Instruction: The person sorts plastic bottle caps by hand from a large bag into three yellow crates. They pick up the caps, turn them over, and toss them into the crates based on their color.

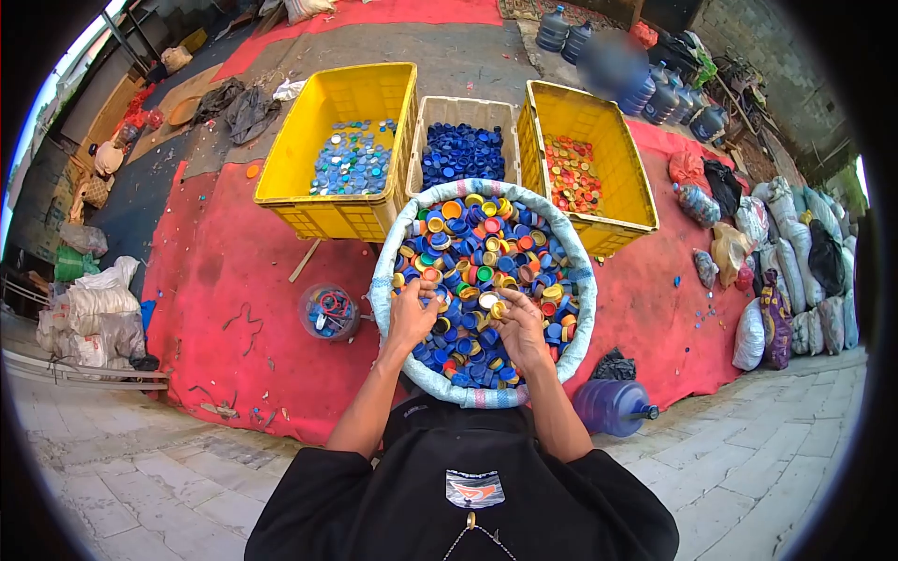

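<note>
A round sack with a rolled pale rim [582, 280] stands before me, full of mixed bottle caps [468, 351] in blue, yellow, red, orange and green. Over the caps, my left hand [412, 313] has its fingers bent together at the left; what they hold, if anything, is too small to name. My right hand [520, 324] is at the right of centre, its fingers curled on a yellow cap [499, 309]. Beyond the sack are a yellow crate [318, 210] of light blue and green caps, a white crate [468, 105] of dark blue caps and another yellow crate [622, 192] of red and yellow caps.
A clear tub [329, 312] with small items stands left of the sack. A large blue bottle [610, 408] lies at the right. Filled sacks [750, 335] line the right side, with more bundles [89, 323] at the left. Water bottles [662, 101] stand at the back right.
</note>
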{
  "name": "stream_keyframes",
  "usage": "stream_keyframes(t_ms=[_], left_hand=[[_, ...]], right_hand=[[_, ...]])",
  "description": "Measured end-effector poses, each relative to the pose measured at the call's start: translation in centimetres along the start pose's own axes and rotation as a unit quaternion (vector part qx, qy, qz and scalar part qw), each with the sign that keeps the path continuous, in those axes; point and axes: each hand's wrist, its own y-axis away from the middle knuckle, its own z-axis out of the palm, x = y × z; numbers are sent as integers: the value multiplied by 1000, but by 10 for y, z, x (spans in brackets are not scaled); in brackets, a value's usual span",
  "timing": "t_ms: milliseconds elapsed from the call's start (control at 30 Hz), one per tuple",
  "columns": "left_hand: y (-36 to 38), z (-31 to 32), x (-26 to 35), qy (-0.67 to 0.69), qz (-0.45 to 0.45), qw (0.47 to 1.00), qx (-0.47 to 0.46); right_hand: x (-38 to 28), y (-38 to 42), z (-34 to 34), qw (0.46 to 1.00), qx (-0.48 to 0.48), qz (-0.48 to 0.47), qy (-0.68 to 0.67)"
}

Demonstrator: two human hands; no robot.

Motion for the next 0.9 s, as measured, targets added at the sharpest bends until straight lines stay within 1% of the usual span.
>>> stream_keyframes(t_ms=[33,133,167,267,300,400,433,533,633,767,867,900], left_hand=[[0,3,5,-3,-6,1000,-6],[-4,13,2,-61,42,997,2],[-4,15,1,-115,69,991,19],[-10,18,-6,-198,101,973,66],[-12,18,-4,-223,91,968,71],[-19,20,2,-219,57,971,71],[-20,21,1,-235,81,966,72],[-24,27,-1,-208,76,973,65],[-27,33,-9,-230,81,968,59],[-24,30,-6,-211,83,971,75],[-25,27,-7,-198,72,975,65],[-25,26,-6,-167,57,982,63]], right_hand=[[-1,6,-4,1000,1,-9,-16],[1,18,-25,995,-21,12,-101],[4,21,-30,995,-6,11,-98],[4,32,-36,993,-9,12,-117],[3,36,-35,995,3,10,-103],[-1,46,-33,997,8,6,-82],[1,47,-35,997,9,4,-76],[1,51,-34,997,10,7,-71],[3,51,-37,997,0,8,-70],[2,52,-36,997,-4,10,-80],[2,51,-33,997,4,19,-77],[2,51,-33,997,3,22,-79]])
